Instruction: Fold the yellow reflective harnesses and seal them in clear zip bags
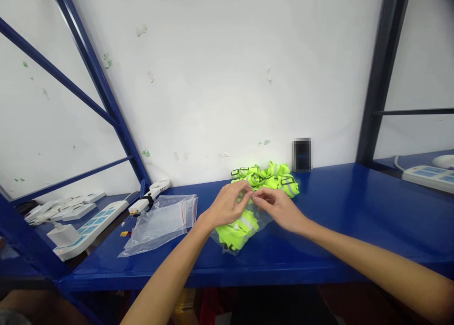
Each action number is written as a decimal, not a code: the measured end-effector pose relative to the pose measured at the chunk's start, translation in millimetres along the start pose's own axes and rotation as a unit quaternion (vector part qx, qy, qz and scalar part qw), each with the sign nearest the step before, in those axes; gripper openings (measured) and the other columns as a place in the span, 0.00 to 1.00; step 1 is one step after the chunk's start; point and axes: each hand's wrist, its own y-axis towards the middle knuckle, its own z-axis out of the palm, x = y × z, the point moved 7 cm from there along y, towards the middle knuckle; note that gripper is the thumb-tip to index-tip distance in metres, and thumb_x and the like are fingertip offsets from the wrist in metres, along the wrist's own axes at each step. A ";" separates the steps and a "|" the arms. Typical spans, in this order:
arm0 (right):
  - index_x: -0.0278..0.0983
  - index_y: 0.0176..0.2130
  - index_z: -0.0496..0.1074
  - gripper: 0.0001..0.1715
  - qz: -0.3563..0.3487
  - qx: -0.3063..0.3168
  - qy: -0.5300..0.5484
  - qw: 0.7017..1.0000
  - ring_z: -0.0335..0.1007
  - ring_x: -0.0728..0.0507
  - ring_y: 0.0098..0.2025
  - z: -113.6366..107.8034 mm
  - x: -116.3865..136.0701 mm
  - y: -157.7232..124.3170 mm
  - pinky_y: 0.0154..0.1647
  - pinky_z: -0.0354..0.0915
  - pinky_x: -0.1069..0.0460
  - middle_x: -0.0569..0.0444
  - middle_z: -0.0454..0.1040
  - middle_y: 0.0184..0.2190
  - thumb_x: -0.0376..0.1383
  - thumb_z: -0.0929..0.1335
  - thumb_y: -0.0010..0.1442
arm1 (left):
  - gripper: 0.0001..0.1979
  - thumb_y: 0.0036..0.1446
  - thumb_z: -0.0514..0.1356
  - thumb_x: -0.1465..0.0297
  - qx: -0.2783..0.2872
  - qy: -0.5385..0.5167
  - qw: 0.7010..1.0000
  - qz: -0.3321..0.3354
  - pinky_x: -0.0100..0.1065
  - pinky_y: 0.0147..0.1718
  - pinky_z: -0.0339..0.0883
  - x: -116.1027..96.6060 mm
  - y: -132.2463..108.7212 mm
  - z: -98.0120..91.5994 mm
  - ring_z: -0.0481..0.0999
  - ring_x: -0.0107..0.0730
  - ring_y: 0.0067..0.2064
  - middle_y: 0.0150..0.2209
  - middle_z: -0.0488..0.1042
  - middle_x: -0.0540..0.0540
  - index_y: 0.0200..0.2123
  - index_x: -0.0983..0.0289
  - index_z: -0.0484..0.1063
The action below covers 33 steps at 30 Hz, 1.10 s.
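A clear plastic bag (263, 219) lies on the blue table with a folded neon-yellow reflective strap bundle (237, 230) inside it. My left hand (230, 203) pinches the bag's upper edge between thumb and fingers. Close against it, my right hand (280, 207) pinches the same edge, and the fingertips of both hands almost meet. Part of the bag is hidden under my hands. Just behind them lie more neon-yellow reflective straps (289, 185) with black buckles, loosely bundled near the wall.
Flat clear zip bags (161, 225) with red seal lines lie left on the blue table (354, 211). Behind them are a small white fan (160, 187) and a white device. A power strip (94, 228) sits far left. A dark, pixelated object (302, 154) stands by the wall.
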 end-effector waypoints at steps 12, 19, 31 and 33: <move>0.38 0.31 0.71 0.13 -0.117 0.047 -0.183 0.975 0.61 0.48 0.26 -12.2 47.7 6.1 0.29 0.57 0.52 0.55 0.71 0.25 0.42 0.64 0.64 | 0.14 0.63 0.54 0.61 0.036 0.003 0.999 0.004 0.30 0.34 0.61 -10.7 -3.5 -38.4 0.70 0.29 0.33 0.30 0.73 0.51 0.30 0.63 0.70; 0.38 0.32 0.72 0.14 -0.120 0.074 -0.216 0.966 0.66 0.46 0.28 -28.4 48.2 -0.6 0.30 0.59 0.52 0.53 0.74 0.27 0.42 0.64 0.64 | 0.13 0.63 0.55 0.63 0.002 -0.029 0.999 -0.029 0.29 0.33 0.61 4.0 -18.1 -56.0 0.70 0.28 0.32 0.29 0.73 0.50 0.30 0.64 0.71; 0.37 0.23 0.69 0.24 -0.044 0.198 -0.135 0.970 0.64 0.50 0.21 -25.1 55.4 -5.2 0.23 0.60 0.54 0.56 0.69 0.19 0.49 0.64 0.64 | 0.13 0.61 0.57 0.61 -0.023 -0.074 0.995 -0.070 0.31 0.37 0.65 19.6 -31.1 -51.0 0.74 0.32 0.36 0.32 0.77 0.53 0.32 0.64 0.73; 0.36 0.29 0.71 0.21 0.021 0.201 -0.034 0.979 0.74 0.46 0.28 -10.7 47.2 4.1 0.28 0.69 0.53 0.53 0.75 0.26 0.50 0.65 0.63 | 0.12 0.61 0.58 0.61 -0.063 -0.094 0.990 -0.090 0.32 0.40 0.66 35.4 -34.0 -62.7 0.75 0.34 0.39 0.36 0.78 0.54 0.35 0.63 0.74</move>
